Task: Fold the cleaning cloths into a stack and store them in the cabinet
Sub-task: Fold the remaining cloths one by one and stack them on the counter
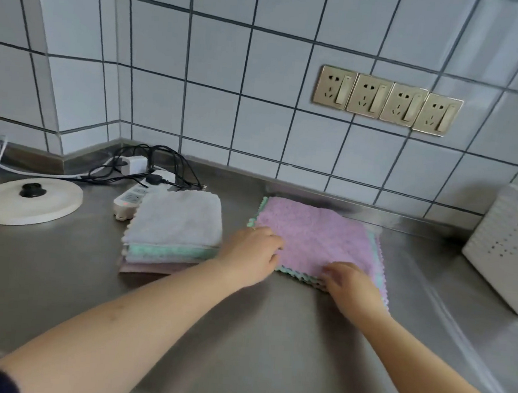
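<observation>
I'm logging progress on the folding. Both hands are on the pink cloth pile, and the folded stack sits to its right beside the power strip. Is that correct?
Not quite. The head view shows the folded stack to the left of the pink cloth pile, not the right. The rest holds: the left hand and right hand are both on that pile, and the stack sits beside the power strip.

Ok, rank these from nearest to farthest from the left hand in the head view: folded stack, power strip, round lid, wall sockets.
From the left hand:
1. folded stack, just to its left
2. power strip, behind the stack
3. wall sockets, up on the tiles to the right
4. round lid, far left on the counter
</observation>
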A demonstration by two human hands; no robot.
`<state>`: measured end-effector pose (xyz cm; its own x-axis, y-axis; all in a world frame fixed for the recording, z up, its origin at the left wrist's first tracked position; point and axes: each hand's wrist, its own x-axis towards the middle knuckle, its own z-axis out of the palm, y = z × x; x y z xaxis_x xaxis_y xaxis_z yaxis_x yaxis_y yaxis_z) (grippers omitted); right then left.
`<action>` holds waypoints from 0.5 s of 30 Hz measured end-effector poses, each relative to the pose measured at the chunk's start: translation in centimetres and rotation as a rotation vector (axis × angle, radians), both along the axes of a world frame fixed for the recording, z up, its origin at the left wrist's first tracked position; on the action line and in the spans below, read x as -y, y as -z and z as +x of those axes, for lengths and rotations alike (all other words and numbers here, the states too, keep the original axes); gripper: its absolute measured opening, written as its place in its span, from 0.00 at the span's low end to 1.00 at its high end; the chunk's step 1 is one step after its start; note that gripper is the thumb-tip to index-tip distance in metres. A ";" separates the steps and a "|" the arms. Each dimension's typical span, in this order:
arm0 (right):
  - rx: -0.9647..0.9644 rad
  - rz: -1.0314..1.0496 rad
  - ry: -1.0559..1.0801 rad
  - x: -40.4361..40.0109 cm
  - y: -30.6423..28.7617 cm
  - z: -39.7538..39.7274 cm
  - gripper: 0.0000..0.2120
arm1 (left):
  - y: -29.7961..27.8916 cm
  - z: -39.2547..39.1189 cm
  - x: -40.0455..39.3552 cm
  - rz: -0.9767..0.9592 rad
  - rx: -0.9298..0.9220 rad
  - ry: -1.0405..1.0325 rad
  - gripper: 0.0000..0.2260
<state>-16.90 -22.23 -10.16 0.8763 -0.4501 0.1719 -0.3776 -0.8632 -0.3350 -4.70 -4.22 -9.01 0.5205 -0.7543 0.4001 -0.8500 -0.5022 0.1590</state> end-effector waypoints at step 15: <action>0.065 -0.023 0.035 3.5 0.2 -2.5 0.12 | 2.7 0.8 3.7 0.051 -0.165 -0.040 0.12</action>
<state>-19.44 -25.68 -10.35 0.8468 -0.4753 0.2386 -0.3858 -0.8578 -0.3396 -3.87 -7.90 -11.67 0.6062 -0.7488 0.2682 -0.7935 -0.5464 0.2678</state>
